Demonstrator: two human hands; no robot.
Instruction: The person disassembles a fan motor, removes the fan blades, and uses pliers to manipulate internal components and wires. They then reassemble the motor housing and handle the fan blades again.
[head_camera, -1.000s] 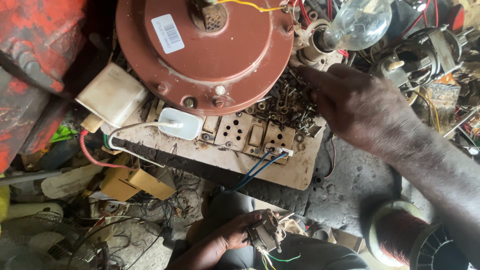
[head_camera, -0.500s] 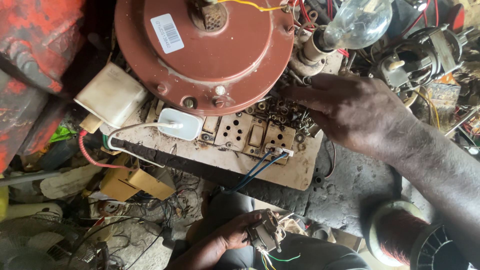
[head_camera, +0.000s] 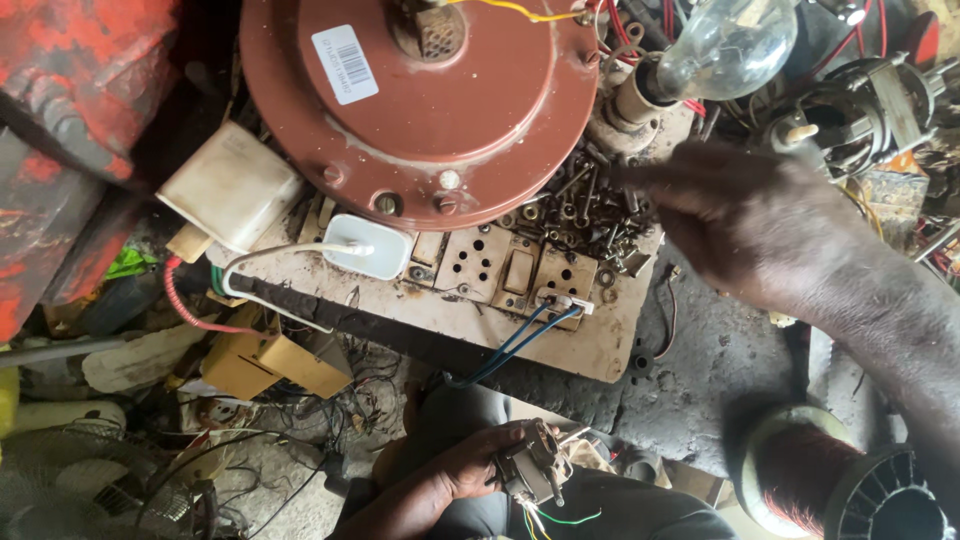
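My right hand (head_camera: 750, 225) reaches from the right over a pile of loose screws and nuts (head_camera: 580, 215), fingertips touching the heap at its upper edge; whether it pinches a screw I cannot tell. The pile lies on a dirty wooden switchboard (head_camera: 600, 350) with sockets and a switch. My left hand (head_camera: 455, 470) is low in the view, closed around a small metal part with coloured wires (head_camera: 530, 470) above my lap. A big rust-brown round motor cover (head_camera: 440, 100) sits just above the board.
A clear light bulb (head_camera: 725, 45) in a holder stands at the top right. A white charger (head_camera: 365, 245) is plugged into the board, a cream box (head_camera: 230, 185) to its left. A copper-wound coil (head_camera: 830, 480) lies at bottom right. Tangled wires and scrap surround everything.
My right hand has shifted to the right and up across the screw pile, fingers now extended toward its top. My left hand keeps hold of the wired part.
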